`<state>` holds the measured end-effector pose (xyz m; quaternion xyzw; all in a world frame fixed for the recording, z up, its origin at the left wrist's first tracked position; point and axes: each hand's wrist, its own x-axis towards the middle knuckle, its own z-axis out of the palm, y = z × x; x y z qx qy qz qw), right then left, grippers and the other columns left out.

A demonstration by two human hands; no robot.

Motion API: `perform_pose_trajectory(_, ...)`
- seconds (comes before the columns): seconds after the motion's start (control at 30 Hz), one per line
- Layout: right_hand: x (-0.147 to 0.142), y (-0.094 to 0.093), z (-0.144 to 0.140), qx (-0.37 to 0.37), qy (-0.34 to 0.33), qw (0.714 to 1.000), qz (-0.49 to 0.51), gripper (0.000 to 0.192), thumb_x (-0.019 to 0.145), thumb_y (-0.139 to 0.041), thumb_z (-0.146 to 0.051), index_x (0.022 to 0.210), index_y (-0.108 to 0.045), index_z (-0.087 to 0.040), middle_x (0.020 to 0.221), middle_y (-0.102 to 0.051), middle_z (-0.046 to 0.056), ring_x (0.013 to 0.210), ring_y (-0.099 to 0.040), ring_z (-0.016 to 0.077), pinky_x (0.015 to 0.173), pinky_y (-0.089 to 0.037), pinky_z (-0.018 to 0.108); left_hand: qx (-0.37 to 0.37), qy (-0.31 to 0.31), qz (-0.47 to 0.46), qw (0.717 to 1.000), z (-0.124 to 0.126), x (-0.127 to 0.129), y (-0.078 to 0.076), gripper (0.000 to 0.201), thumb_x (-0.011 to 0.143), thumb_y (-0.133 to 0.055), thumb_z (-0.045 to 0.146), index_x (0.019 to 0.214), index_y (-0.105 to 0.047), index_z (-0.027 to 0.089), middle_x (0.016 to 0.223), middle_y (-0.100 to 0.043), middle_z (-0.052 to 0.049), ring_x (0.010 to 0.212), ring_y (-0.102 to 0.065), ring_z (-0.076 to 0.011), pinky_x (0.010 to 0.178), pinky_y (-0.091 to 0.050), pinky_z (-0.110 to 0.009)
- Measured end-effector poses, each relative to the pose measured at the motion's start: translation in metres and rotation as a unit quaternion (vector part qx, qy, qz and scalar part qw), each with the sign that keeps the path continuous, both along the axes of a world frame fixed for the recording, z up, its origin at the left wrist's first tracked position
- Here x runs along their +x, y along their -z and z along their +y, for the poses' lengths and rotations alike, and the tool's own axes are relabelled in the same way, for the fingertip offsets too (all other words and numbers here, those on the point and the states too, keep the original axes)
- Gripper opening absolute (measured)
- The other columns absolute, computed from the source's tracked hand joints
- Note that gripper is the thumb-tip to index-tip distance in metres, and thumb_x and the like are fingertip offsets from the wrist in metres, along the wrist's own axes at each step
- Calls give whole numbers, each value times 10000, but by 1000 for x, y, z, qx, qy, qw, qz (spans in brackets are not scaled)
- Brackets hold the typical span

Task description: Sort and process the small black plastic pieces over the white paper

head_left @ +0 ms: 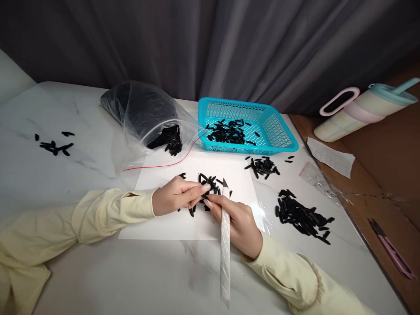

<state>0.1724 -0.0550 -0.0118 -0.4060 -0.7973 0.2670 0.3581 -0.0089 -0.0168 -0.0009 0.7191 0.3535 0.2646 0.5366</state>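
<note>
Clamping one slender black piece in fingertips of left hand and right hand, inside near edge of white rectangular sheet; perhaps risking nicks through slippage of right-held, white-wrapped, dark-tipped knife.

a homelike work corner, shown by curtain, marbled table, tumbler.

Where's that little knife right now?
In the head view, the knife is in the right hand, its blade over the white sheet, near small black pieces.
</note>
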Motion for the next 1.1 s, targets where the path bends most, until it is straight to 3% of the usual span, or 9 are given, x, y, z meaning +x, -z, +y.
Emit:
perform_pose_trajectory(0.2, 0, -1, 0, -2, -12, 1000, 3, 103, 888, -511, -282, 927, -576, -211, 649, -638, 2, 501, -568, 117, 502, -451, 217, 11, 23, 29, 999, 2, 0, 1, 468, 906, -333, 430, 527, -410, 166, 427, -365, 58, 402, -316, -56, 423, -300, -197)
perform_pose_trajectory(0.4, -3, 0, 0, -33, 9, 998, 51, 316, 797, -635, -367, 1027, -471, -225, 708, -608, -4, 549, -567, 121, 530, -477, 213, 42, 65, 27, 997, 3, 2, -1, 442, 882, -393, 408, 517, -423, 160, 425, -351, 67, 400, -282, -49, 411, -282, -175)
perform_pose_trajectory(0.7, -7, -1, -3, 1, 3, 999, 34, 163, 826, -593, -361, 836, -497, -230, 629, -595, -14, 475, -533, 108, 463, -442, 202, 68, 89, 28, 993, 2, 4, 1, 533, 853, -402, 511, 460, -346, 155, 466, -254, 57, 429, -251, -53, 408, -217, -194)
perform_pose_trajectory(0.8, -5, -2, -4, 25, 10, 999, 29, 149, 836, -586, -354, 804, -513, -228, 560, -563, -29, 434, -492, 101, 443, -423, 201, 64, 101, 20, 993, 2, 2, 1, 509, 875, -385, 473, 478, -372, 155, 462, -297, 55, 433, -280, -54, 421, -241, -186)
perform_pose_trajectory(0.97, -2, -2, -3, 59, 41, 997, 32, 120, 838, -595, -305, 787, -530, -218, 550, -577, -28, 428, -476, 95, 438, -418, 196, 42, 117, 30, 992, 2, -2, 1, 428, 894, -391, 361, 536, -481, 145, 491, -490, 31, 436, -391, -51, 446, -300, -166)
perform_pose_trajectory(1.1, -1, -3, -3, 64, 44, 996, 34, 140, 844, -581, -337, 781, -544, -218, 570, -608, -15, 436, -497, 100, 443, -433, 201, 22, 110, 44, 993, 1, 0, -2, 402, 893, -405, 318, 534, -470, 147, 477, -467, 40, 440, -386, -50, 454, -304, -168)
